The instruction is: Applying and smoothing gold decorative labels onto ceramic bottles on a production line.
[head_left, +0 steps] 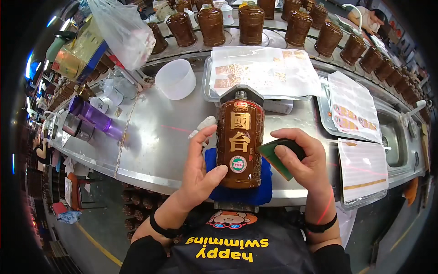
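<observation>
The right hand (305, 160) hides part of the flat green tool (275, 155), the brown bottle (239, 150) covers much of the blue cloth (266, 185), and the upper edge cuts off some rear bottles (267, 7).

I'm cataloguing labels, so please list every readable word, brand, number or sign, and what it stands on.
I won't copy wording or brands, only locate them.
Brown bottle: two large gold characters, clear.
Red badge near its top: too small.
Round green-and-white sticker near its base: too small.
Black cloth: two large yellow words, clear, upside down.
Label sheet behind the bottle: print too small.
Upper-right label sheet: print too small.
</observation>
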`<state>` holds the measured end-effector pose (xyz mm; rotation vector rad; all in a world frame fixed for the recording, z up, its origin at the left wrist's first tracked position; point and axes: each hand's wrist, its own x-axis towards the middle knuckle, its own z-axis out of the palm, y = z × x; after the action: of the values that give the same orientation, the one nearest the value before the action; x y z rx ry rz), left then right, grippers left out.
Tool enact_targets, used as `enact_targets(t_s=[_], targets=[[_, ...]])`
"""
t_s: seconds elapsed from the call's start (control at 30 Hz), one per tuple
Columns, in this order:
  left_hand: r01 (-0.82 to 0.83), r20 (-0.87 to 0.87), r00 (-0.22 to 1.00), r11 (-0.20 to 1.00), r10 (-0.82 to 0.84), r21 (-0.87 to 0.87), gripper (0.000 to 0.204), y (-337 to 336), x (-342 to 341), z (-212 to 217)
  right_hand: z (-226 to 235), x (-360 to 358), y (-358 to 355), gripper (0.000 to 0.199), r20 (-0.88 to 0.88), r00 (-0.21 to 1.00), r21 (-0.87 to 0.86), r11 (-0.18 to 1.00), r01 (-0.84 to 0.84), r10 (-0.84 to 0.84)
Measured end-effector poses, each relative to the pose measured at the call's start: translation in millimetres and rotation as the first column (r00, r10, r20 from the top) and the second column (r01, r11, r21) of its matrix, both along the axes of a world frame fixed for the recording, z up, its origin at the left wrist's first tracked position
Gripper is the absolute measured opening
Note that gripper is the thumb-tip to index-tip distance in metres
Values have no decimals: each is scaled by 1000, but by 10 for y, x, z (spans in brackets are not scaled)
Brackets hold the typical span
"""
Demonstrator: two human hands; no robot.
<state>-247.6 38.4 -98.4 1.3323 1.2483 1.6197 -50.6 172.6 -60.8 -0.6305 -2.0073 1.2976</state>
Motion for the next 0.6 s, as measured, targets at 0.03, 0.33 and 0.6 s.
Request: enact_targets(t_s=[0.03,0.33,0.6], targets=[[-5,-29,1000,1000,5,0,71,3,3,2,12,0,12,23,8,1000,12,1000,9,-9],[-6,17,1000,1000,7,-13,67,-17,-3,-34,59,-70,65,22,55,998,35,998,-43,41],[-28,22,999,1000,28,-8,65,-15,5,-106,94,-137,114,21,52,999,103,995,-15,10]])
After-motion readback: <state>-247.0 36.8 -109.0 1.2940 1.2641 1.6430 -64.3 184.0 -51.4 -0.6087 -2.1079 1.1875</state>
